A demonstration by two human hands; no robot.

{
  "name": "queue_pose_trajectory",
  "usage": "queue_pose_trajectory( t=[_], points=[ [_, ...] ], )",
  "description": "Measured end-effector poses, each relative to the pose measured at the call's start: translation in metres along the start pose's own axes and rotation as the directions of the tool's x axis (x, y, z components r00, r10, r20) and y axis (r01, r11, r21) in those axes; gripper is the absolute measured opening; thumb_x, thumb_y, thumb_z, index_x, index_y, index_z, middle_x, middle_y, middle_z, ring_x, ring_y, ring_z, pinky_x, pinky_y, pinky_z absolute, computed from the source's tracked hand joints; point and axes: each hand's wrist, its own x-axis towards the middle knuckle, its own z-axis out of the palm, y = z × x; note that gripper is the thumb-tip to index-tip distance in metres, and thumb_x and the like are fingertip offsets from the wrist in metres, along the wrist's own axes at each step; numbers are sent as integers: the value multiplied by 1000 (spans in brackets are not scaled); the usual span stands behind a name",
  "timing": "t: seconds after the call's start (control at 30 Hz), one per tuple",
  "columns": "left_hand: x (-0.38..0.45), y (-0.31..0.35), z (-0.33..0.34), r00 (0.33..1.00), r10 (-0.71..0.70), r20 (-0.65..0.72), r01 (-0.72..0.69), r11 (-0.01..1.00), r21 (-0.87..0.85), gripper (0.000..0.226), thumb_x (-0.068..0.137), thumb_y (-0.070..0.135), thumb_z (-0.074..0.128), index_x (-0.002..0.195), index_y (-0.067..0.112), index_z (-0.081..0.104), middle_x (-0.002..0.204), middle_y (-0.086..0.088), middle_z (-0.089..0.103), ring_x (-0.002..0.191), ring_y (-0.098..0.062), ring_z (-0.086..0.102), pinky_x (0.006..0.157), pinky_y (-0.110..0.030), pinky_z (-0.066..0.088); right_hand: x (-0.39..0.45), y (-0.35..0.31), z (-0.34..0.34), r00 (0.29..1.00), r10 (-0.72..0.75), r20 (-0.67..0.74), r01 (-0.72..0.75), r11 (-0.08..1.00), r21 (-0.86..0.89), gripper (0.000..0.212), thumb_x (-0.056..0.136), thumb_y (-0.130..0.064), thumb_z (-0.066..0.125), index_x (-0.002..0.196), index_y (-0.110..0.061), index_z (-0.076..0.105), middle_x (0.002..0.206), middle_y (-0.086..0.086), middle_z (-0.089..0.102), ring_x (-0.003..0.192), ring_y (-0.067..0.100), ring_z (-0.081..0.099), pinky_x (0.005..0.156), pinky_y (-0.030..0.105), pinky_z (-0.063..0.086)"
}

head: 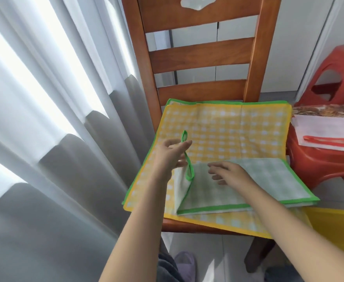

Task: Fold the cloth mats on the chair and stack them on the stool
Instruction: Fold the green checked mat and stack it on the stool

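From the head view, a wooden chair [203,55] stands beside pale curtains [51,119], and its seat is covered by a yellow checked mat [228,131] lying flat and unfolded. On top of that, toward the seat's front edge, lies a green checked mat [254,180] already doubled over. The left hand [170,155] pinches the green-trimmed left end of this mat between thumb and fingers [184,146], lifting that end upright off the seat so the border stands as a narrow loop. The right hand [228,173] hovers low over the middle of the green mat, fingers [214,165] loosely spread and slightly curled; whether they touch the cloth I cannot tell. Just right of the chair stands a red stool [317,161] carrying a folded mat [327,133] with red trim.
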Motion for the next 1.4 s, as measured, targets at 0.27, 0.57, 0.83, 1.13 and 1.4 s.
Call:
queue_pose_trajectory(
  t=[0.27, 0.57, 0.83, 1.13, 1.4],
  points=[
    [4, -41, 88, 999, 1, 40, -12, 961, 277, 56, 80, 27, 74, 125, 12, 45, 85, -7, 61, 56, -14, 60, 53, -28, 54, -18, 17, -46, 953, 273, 133, -281, 959, 41, 30, 93, -31, 45, 91, -10, 67, 69, 6, 69, 63, 21, 63, 53, 27, 41],
    [14, -72, 110, 992, -10, 125, -65, 809, 584, 54, 88, 37, 61, 131, 11, 43, 108, -13, 66, 65, -15, 61, 50, -22, 45, -18, 41, -29, 983, 186, 3, -157, 841, -518, 46, 79, -38, 69, 109, -10, 48, 83, 2, 57, 77, 19, 57, 54, 25, 38],
    [40, -88, 98, 958, 234, 162, -264, 511, 818, 35, 93, 31, 52, 126, 25, 56, 131, -1, 49, 126, -22, 37, 103, -36, 19, -21, 42, -25, 989, 146, -21, -136, 843, -521, 53, 84, -33, 65, 120, -11, 33, 70, -6, 39, 58, 7, 40, 46, 22, 27],
    [52, -69, 87, 973, 209, 99, -196, 519, 832, 25, 89, 36, 57, 107, 20, 62, 115, -4, 54, 114, -25, 44, 100, -38, 23, -18, 35, -31, 990, 97, -101, -139, 769, -624, 46, 87, -24, 57, 124, -13, 31, 78, -5, 44, 66, 13, 49, 50, 28, 37],
    [20, -77, 53, 999, 51, -14, -6, 371, 928, 42, 94, 41, 43, 119, 7, 47, 124, -13, 51, 117, -34, 47, 99, -43, 31, 19, 43, -44, 924, -195, -328, -86, 731, -677, 34, 90, -8, 50, 122, -16, 47, 123, 7, 57, 117, 28, 45, 90, 36, 39]
  ],
)
